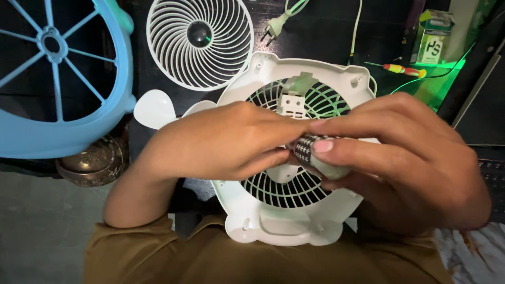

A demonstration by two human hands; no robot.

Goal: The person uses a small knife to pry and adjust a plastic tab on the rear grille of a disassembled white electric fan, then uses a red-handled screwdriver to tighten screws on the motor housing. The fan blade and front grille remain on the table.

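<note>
A dark counter [326, 31] carries a fan in pieces. Biggest is the blue frame [123, 63] with thin spokes, at the counter's left edge and running out of view. Next is the white housing [273, 223], a rounded square shell with a grille in its middle, lying flat near the front edge, just before the person's olive sleeves. Behind it, toward the back edge, lies the round white grille [173, 52] with swirled ribs and a dark hub, apart from the housing. A white blade [153, 109] pokes out from under the left forearm, between frame and housing. A dull metal bowl [92, 163] sits below the frame at the left.

Over the middle of the housing the two hands meet. The left hand [221, 142] is curled, its fingertips pinching one end of the motor [315, 155], a small pale part with a dark, ribbed band. The right hand [405, 158] closes round the other end, thumb across the top, fingers beneath. So the motor is held in both hands, just above the housing's grille; whether it touches the housing I cannot tell.

Smaller things lie at the back right: a green and white box [432, 42], a red and yellow screwdriver [402, 69], a white plug [274, 25] on its cord.

As a judgement: the fan is well stripped, covers and blade off, with the motor loose in the hands and everything left unassembled
</note>
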